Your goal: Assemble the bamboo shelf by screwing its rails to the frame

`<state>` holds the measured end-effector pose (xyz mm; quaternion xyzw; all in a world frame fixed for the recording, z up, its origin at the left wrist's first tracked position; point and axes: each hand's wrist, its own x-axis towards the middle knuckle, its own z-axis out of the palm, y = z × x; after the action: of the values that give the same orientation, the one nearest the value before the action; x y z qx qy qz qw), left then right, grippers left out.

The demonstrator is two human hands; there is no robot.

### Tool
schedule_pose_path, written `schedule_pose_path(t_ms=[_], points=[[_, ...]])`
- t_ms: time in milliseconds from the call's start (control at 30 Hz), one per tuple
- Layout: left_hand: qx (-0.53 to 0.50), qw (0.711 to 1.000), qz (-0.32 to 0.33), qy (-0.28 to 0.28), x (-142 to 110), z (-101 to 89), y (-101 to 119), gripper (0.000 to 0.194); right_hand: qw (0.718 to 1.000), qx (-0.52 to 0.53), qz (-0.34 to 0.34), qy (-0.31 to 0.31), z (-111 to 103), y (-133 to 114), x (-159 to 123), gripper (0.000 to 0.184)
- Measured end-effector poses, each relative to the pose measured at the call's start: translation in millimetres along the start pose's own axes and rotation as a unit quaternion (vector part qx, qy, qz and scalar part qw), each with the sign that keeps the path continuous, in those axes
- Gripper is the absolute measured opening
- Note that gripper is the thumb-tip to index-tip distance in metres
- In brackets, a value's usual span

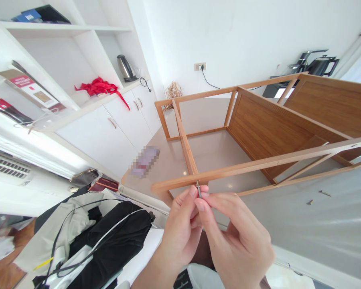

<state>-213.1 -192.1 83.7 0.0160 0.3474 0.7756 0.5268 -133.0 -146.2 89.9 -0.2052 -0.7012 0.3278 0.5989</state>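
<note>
A small metal bolt point(199, 192) is pinched between the fingertips of both hands, just in front of the wooden frame's near rail. My left hand point(180, 224) closes on it from the left, thumb and forefinger around its upper part. From the right, my right hand point(237, 237) pinches its lower end. Behind the bolt, the wooden frame point(216, 171) has a crossbar point(185, 140) meeting the near rail at that spot. Whether the bolt's tip touches the wood I cannot tell.
Two small pieces of hardware point(325, 193) lie on the floor at right. Brown panels point(267, 124) fill part of the frame. Clothes and cables point(108, 233) are heaped at lower left. White shelves point(84, 72) hold a kettle point(126, 68) and red ribbon point(98, 87).
</note>
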Motion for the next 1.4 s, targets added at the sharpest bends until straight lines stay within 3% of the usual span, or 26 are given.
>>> schedule_pose_path(t_ms=[367, 467, 533, 600, 633, 700, 767, 900, 1000, 1100, 1233, 1400], points=[[0.055, 0.998, 0.029, -0.001, 2.0, -1.0, 0.5, 0.043, 1.0, -0.009, -0.005, 0.004, -0.3, 1.5, -0.8, 0.019], [0.109, 0.99, 0.084, -0.009, -6.0, -7.4, -8.5, 0.045, 1.0, -0.006, -0.002, 0.004, 0.2, 3.6, -2.7, 0.019], [0.177, 0.972, 0.153, -0.008, -18.7, -15.3, -16.3, 0.044, 1.0, -0.006, 0.002, 0.001, 0.3, 4.7, -3.5, 0.02], [0.256, 0.934, 0.247, 0.019, -34.1, -24.2, -18.0, 0.038, 1.0, -0.004, 0.003, 0.0, 0.6, 5.2, -3.3, 0.02], [0.298, 0.902, 0.31, 0.028, -41.0, -28.0, -14.3, 0.033, 1.0, -0.002, 0.002, 0.0, 0.9, 5.2, -3.0, 0.021], [0.387, 0.812, 0.436, 0.011, -49.9, -32.5, 4.2, 0.026, 1.0, 0.001, -0.004, 0.001, 1.6, 5.0, -2.3, 0.02], [0.474, 0.7, 0.53, -0.059, -50.1, -30.9, 34.4, 0.02, 1.0, -0.002, -0.007, 0.002, 2.5, 4.7, -2.0, 0.019], [0.649, 0.524, 0.541, -0.104, -36.1, -10.0, 96.6, 0.034, 1.0, -0.008, -0.011, 0.002, 3.8, 4.8, -1.4, 0.019], [0.718, 0.435, 0.529, -0.127, -30.7, 10.7, 120.3, 0.037, 1.0, 0.0, -0.017, -0.004, 3.7, 5.0, 1.0, 0.02], [0.755, 0.402, 0.487, -0.174, -27.2, 24.3, 128.6, 0.043, 1.0, 0.015, -0.02, -0.017, 2.9, 5.4, 3.9, 0.019], [0.788, 0.404, 0.36, -0.294, -7.7, 32.2, 142.0, 0.058, 0.999, 0.031, -0.019, -0.034, 1.7, 8.0, 5.1, 0.02], [0.802, 0.404, 0.253, -0.36, 14.9, 49.5, 169.1, 0.061, 0.997, 0.034, -0.046, -0.054, -2.4, 13.7, 9.9, 0.025]])
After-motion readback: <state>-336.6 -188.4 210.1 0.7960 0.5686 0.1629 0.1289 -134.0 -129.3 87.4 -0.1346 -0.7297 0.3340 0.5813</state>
